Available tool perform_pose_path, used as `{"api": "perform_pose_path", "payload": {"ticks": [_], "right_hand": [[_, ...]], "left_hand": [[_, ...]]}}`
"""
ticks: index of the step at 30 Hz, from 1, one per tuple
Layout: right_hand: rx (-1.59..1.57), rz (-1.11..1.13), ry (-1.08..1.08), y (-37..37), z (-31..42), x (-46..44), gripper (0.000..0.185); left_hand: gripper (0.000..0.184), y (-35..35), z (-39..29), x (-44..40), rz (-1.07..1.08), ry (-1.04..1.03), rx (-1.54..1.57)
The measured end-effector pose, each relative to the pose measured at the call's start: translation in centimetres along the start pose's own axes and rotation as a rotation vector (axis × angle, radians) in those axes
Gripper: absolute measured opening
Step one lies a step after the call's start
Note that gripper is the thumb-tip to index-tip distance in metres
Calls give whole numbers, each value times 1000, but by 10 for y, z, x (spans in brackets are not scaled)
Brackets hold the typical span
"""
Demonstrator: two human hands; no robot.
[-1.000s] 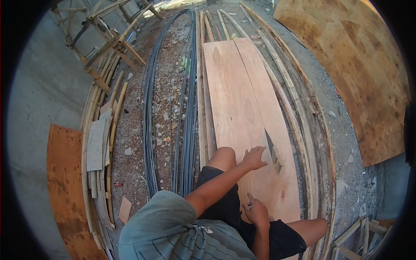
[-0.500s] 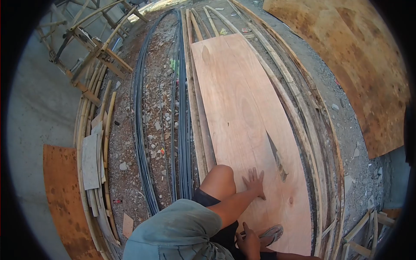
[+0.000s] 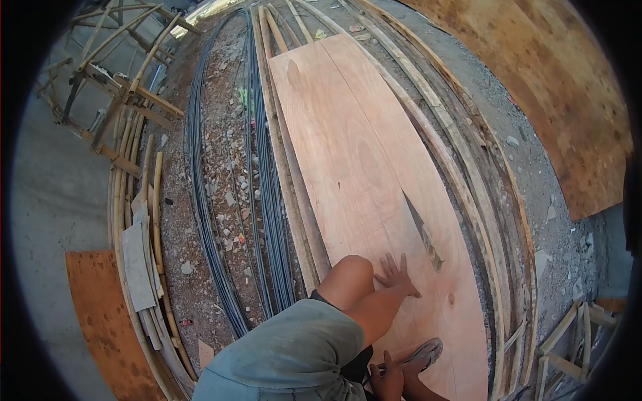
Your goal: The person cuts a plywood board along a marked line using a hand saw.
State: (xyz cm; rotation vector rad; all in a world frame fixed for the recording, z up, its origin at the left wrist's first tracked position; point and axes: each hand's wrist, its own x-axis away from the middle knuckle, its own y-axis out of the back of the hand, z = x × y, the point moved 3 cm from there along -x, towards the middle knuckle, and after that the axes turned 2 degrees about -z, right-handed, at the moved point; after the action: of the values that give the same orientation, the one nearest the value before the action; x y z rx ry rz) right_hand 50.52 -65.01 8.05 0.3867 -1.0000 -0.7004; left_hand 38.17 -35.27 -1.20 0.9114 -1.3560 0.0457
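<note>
My left hand (image 3: 398, 277) lies flat on the pale plywood sheet (image 3: 361, 147), its fingers spread and nothing in it. Low in the view, beside my sandalled foot (image 3: 425, 355), my right hand (image 3: 388, 381) is closed, with a digit pointing up; whatever it grips is too hidden to name. A thin line runs lengthwise along the plywood. Right of my left hand, a narrow dark wedge-shaped gap (image 3: 422, 230) opens in the sheet, with a bit of wood at its lower end.
Long timber strips (image 3: 461, 147) lie under and beside the plywood. Bundled steel rods (image 3: 267, 200) stretch along the left. Bamboo poles (image 3: 157, 220) and a bamboo frame (image 3: 114, 80) are farther left. A large stained board (image 3: 542, 87) leans at the right, above a wooden frame (image 3: 568, 341).
My left hand has come down onto the plywood and spread flat. My right hand is lower in view, my sandalled foot now shows, and the view has shifted.
</note>
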Motion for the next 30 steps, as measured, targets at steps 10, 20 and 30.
{"api": "perform_pose_path", "payload": {"ticks": [10,20,30], "right_hand": [[-252,-281,-350,111,93,33,58],[-244,-369,-190,106,161,34,58],[-186,-467,-322,103,142,56,56]], "left_hand": [[183,-37,-18,-35,-120,77,-194],[174,-39,-7,-7,-58,-26,-16],[166,-42,-2,-41,805,-372,223]]}}
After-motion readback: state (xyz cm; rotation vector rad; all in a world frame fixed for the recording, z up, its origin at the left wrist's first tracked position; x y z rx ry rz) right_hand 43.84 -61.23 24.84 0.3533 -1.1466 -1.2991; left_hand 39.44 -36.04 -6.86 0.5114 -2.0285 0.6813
